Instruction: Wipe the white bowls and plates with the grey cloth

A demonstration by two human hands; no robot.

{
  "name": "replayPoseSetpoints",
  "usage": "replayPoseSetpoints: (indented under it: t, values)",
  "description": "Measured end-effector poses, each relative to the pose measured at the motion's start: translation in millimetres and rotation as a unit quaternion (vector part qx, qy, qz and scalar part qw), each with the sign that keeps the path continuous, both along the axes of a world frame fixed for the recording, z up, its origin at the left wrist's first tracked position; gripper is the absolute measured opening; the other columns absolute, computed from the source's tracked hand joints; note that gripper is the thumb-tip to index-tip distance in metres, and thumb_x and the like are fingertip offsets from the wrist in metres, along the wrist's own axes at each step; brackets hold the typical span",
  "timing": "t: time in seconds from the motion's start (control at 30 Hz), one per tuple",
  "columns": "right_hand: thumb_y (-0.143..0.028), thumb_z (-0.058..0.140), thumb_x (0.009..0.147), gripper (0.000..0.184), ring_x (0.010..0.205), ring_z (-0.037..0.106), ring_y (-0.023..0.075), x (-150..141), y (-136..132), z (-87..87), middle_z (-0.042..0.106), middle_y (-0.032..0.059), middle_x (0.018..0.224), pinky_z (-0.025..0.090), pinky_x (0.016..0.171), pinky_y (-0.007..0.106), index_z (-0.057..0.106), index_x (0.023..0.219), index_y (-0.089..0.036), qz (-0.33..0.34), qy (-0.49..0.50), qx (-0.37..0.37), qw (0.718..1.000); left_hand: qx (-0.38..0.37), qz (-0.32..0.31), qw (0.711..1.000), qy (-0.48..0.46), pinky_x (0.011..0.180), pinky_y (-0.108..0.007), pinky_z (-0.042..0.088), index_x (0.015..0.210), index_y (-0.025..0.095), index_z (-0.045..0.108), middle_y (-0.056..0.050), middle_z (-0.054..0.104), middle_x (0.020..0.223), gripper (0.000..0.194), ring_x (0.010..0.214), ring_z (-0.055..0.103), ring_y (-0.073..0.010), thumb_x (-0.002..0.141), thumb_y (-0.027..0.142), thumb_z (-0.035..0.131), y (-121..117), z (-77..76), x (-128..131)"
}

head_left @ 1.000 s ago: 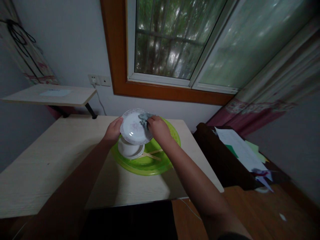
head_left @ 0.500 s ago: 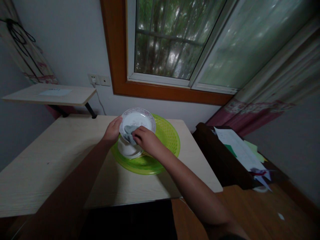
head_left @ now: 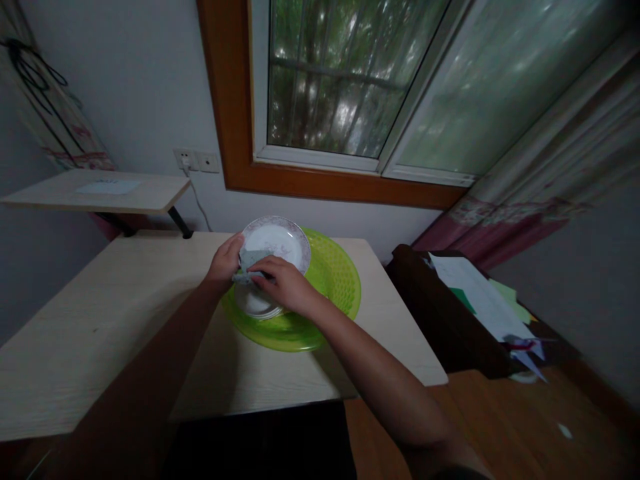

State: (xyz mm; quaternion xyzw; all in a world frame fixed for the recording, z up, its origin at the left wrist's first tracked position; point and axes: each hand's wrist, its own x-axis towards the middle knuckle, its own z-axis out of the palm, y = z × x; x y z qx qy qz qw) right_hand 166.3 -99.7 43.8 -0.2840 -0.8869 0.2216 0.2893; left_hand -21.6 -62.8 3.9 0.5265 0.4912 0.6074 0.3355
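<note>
My left hand (head_left: 226, 262) is closed on the left rim of a white plate (head_left: 283, 241) with a grey patterned border, held tilted. My right hand (head_left: 281, 280) pinches a grey-blue cloth (head_left: 254, 260) against the plate's lower left edge; part of the cloth lies over the plate and part hangs past its rim. Below the held plate, a small stack of white plates (head_left: 256, 303) sits in a round lime-green plastic basket (head_left: 345, 280) with a perforated side. My right hand and forearm hide part of the basket.
The basket rests on a pale wooden table (head_left: 165, 300). A raised shelf (head_left: 160, 193) with a paper sheet (head_left: 109, 187) stands at the back left. Right of the table, a dark brown piece of furniture (head_left: 425, 313) holds papers (head_left: 475, 293). A window (head_left: 350, 80) is behind.
My right hand has moved the cloth slightly left and down along the plate, to its lower left rim near my left hand. The left hand keeps its hold on the plate.
</note>
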Motion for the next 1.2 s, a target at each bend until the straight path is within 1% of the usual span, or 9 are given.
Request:
replayPoseSetpoints:
  t: [0.23, 0.43, 0.57, 0.73, 0.87, 0.93, 1.03, 1.13, 1.2]
  values:
    - [-0.01, 0.062, 0.091, 0.023, 0.103, 0.066, 0.0162, 40, 10, 16.0, 0.077, 0.0058, 0.108, 0.046, 0.097, 0.03, 0.077, 0.106, -0.019, 0.0, -0.125, -0.007, 0.992, 0.033, -0.024, 0.999, -0.034, 0.103, -0.037, 0.049, 0.122, 0.012, 0.069, -0.013, 0.073, 0.121, 0.059, 0.113, 0.065, -0.0268, 0.092, 0.06, 0.051, -2, -1.9, 4]
    - [-0.01, 0.065, 0.084, 0.021, 0.092, 0.069, 0.017, 63, 26, 31.8, 0.078, 0.0068, 0.098, 0.048, 0.088, 0.026, 0.081, 0.095, -0.017, -0.05, -0.227, 0.0, 0.973, 0.04, -0.056, 0.997, -0.017, 0.108, -0.037, 0.045, 0.125, 0.013, 0.069, -0.013, 0.071, 0.125, 0.061, 0.115, 0.064, -0.0264, 0.092, 0.062, 0.053, -9, 5.2, 8]
    - [-0.008, 0.063, 0.084, 0.024, 0.097, 0.066, 0.0197, 62, 35, 36.0, 0.076, 0.0096, 0.103, 0.047, 0.092, 0.029, 0.08, 0.099, -0.016, -0.103, -0.281, 0.063, 0.952, 0.021, -0.046, 0.999, -0.016, 0.106, -0.039, 0.047, 0.125, 0.013, 0.069, -0.014, 0.072, 0.123, 0.067, 0.118, 0.063, -0.0287, 0.09, 0.067, 0.052, -10, 6.4, 9]
    - [-0.012, 0.052, 0.095, 0.025, 0.107, 0.057, 0.0263, 55, 38, 36.7, 0.069, 0.0176, 0.114, 0.043, 0.1, 0.037, 0.075, 0.103, -0.009, -0.177, -0.318, 0.168, 0.916, 0.018, -0.044, 0.999, -0.027, 0.106, -0.038, 0.048, 0.126, 0.013, 0.069, -0.014, 0.073, 0.123, 0.065, 0.118, 0.064, -0.0278, 0.09, 0.065, 0.053, -6, 2.6, 6]
    - [-0.014, 0.048, 0.098, 0.027, 0.109, 0.056, 0.0282, 52, 31, 37.4, 0.067, 0.019, 0.117, 0.043, 0.099, 0.039, 0.074, 0.106, -0.009, -0.199, -0.325, 0.194, 0.904, 0.027, -0.046, 0.998, -0.044, 0.107, -0.038, 0.047, 0.124, 0.013, 0.069, -0.014, 0.073, 0.123, 0.061, 0.116, 0.064, -0.0262, 0.092, 0.061, 0.052, -5, 1.5, 5]
    - [-0.016, 0.052, 0.097, 0.025, 0.103, 0.06, 0.0272, 51, 27, 38.4, 0.069, 0.018, 0.113, 0.043, 0.096, 0.039, 0.075, 0.103, -0.01, -0.193, -0.335, 0.171, 0.906, 0.025, -0.038, 0.998, -0.038, 0.106, -0.037, 0.047, 0.12, 0.012, 0.07, -0.013, 0.074, 0.119, 0.061, 0.116, 0.064, -0.0264, 0.091, 0.063, 0.053, -5, 1.4, 5]
    - [-0.02, 0.06, 0.093, 0.02, 0.091, 0.064, 0.0233, 49, 20, 39.6, 0.072, 0.0141, 0.102, 0.045, 0.088, 0.034, 0.078, 0.101, -0.013, -0.141, -0.325, 0.108, 0.929, 0.021, -0.021, 0.999, -0.043, 0.103, -0.038, 0.048, 0.112, 0.011, 0.072, -0.014, 0.076, 0.109, 0.062, 0.113, 0.064, -0.028, 0.088, 0.066, 0.055, -4, 0.7, 5]
    - [-0.023, 0.065, 0.092, 0.018, 0.088, 0.065, 0.0197, 42, 16, 38.1, 0.073, 0.0104, 0.1, 0.044, 0.082, 0.029, 0.079, 0.102, -0.017, -0.076, -0.252, 0.041, 0.964, 0.021, -0.013, 0.998, -0.061, 0.099, -0.038, 0.049, 0.107, 0.011, 0.072, -0.014, 0.076, 0.104, 0.06, 0.11, 0.064, -0.0282, 0.086, 0.065, 0.057, -3, 0.2, 5]
    - [-0.022, 0.067, 0.092, 0.017, 0.09, 0.065, 0.0183, 33, 15, 34.9, 0.074, 0.0084, 0.1, 0.044, 0.082, 0.027, 0.08, 0.102, -0.018, -0.038, -0.197, -0.004, 0.98, 0.019, -0.016, 0.997, -0.069, 0.096, -0.037, 0.05, 0.105, 0.011, 0.072, -0.013, 0.076, 0.101, 0.058, 0.109, 0.064, -0.0279, 0.086, 0.064, 0.058, -3, 0.5, 6]
